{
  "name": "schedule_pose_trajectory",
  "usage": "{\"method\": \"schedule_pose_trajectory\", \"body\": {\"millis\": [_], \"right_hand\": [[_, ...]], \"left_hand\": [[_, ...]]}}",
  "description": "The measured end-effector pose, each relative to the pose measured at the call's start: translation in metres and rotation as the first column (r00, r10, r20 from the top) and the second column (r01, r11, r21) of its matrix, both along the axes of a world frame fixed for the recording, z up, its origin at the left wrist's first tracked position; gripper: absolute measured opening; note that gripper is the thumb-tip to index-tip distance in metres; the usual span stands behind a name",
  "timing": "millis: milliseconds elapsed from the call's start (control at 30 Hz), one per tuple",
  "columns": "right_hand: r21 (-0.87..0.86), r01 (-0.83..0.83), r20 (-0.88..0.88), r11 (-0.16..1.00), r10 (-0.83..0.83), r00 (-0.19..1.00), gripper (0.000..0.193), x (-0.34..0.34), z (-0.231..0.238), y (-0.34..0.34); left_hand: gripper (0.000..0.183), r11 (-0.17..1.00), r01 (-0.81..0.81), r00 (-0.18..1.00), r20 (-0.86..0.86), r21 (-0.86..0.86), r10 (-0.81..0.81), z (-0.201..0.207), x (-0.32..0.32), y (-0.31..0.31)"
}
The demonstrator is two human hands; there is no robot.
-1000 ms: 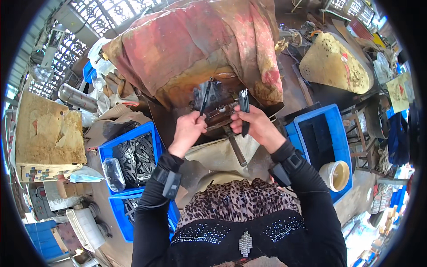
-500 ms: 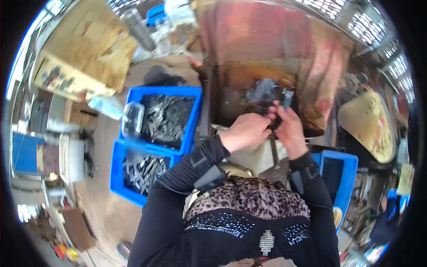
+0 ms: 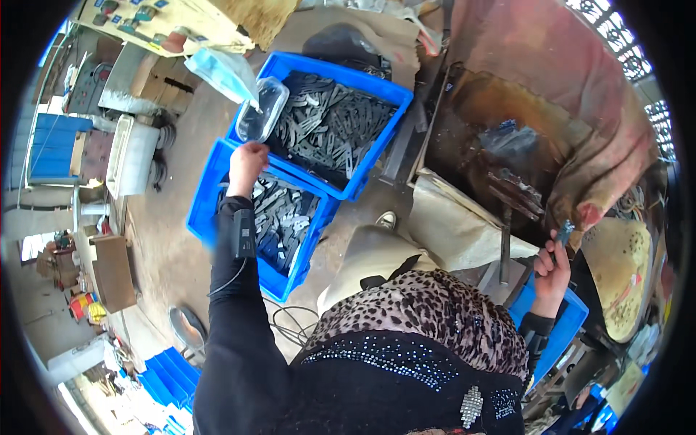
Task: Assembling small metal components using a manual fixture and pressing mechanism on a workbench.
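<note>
My left hand point(image 3: 248, 168) reaches over the place where two blue bins meet, its fingers closed just below a clear plastic tub point(image 3: 262, 110). Whatever those fingers hold, if anything, is hidden. Flat dark metal pieces point(image 3: 330, 119) fill the far blue bin point(image 3: 382, 85). More grey metal pieces point(image 3: 279, 225) lie in the near blue bin point(image 3: 199, 192). Out to the right, my right hand point(image 3: 553, 278) pinches a small grey metal piece point(image 3: 565, 232) upright between thumb and fingers, beside the stained cloth point(image 3: 536, 43).
A brown, stained tray-like work area point(image 3: 464, 145) at the right bears clear plastic point(image 3: 511, 138) and dark metal strips point(image 3: 516, 192). A light blue mask-like item point(image 3: 225, 76) hangs by the tub. Cables point(image 3: 293, 322) lie on the floor; another blue bin point(image 3: 569, 319) stands at the right.
My hands were together over the work area. The left has swung left to the blue bins; the right has moved apart with the metal piece. The view has turned left.
</note>
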State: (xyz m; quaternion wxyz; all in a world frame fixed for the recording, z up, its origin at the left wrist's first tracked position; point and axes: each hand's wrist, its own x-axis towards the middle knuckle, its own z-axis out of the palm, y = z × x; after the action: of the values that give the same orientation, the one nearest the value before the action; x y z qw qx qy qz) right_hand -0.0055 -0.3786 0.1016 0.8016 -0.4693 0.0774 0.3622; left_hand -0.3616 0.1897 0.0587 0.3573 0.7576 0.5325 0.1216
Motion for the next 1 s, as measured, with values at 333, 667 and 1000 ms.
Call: {"method": "schedule_pose_trajectory", "body": {"millis": [333, 667, 1000], "right_hand": [[0.063, 0.059, -0.024, 0.996, -0.057, 0.998, 0.032, 0.020, -0.003, 0.016], [0.097, -0.067, -0.018, 0.993, 0.069, 0.997, 0.031, 0.003, 0.019, 0.052], [0.107, -0.003, 0.015, 0.994, 0.001, 1.000, 0.030, -0.013, 0.023, 0.027]], "left_hand": [[0.021, 0.987, 0.050, 0.861, -0.508, 0.151, 0.034, -0.105, -0.113, -0.055], [0.027, 0.547, 0.682, 0.651, -0.744, 0.485, -0.152, -0.169, -0.179, -0.021], [0.031, 0.989, -0.057, 0.858, 0.514, 0.138, -0.022, 0.049, 0.065, -0.084]]}}
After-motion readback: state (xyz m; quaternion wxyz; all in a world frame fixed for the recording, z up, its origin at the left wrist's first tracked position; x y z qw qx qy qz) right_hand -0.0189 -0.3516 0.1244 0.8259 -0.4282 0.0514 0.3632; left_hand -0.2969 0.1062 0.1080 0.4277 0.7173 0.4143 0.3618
